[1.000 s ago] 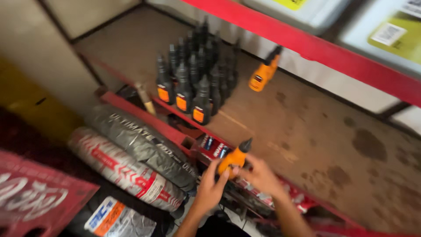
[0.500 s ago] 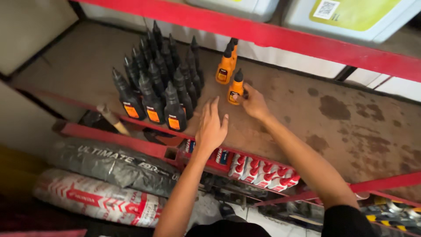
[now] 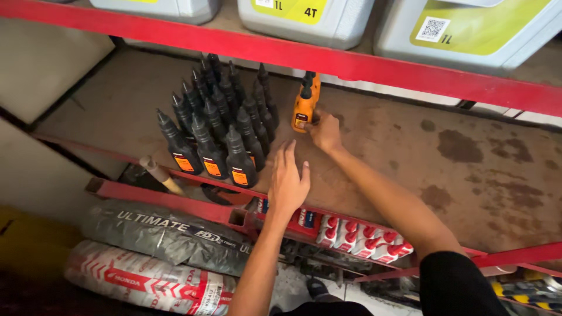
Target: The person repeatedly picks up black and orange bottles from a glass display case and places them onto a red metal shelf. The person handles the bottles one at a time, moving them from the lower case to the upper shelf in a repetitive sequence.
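While its fingers (image 3: 315, 122) close around the base of a small orange bottle (image 3: 304, 108), the right hand (image 3: 325, 131) holds that bottle upright on a stained brown shelf (image 3: 468, 175), just in front of a second orange bottle (image 3: 315, 82) with a black cap. The left hand (image 3: 288, 182) lies palm down near the shelf's front edge, fingers (image 3: 290, 155) straight and slightly spread, holding nothing. Just to the left of both hands stands a tight cluster of black bottles (image 3: 219, 126) with pointed nozzles, the front three bearing orange labels. A red metal rail (image 3: 304, 55) crosses above, carrying large grey jugs (image 3: 304, 17) with yellow-green labels. Below the shelf's front edge, a row of small red-and-white packets (image 3: 357, 237) sits tucked behind the lower red frame. Further down on the left lie two wrapped tyres (image 3: 164, 251), one in grey film, the other in red-and-white wrapping. A wooden handle (image 3: 161, 175) pokes up under the shelf, left of the black bottles.
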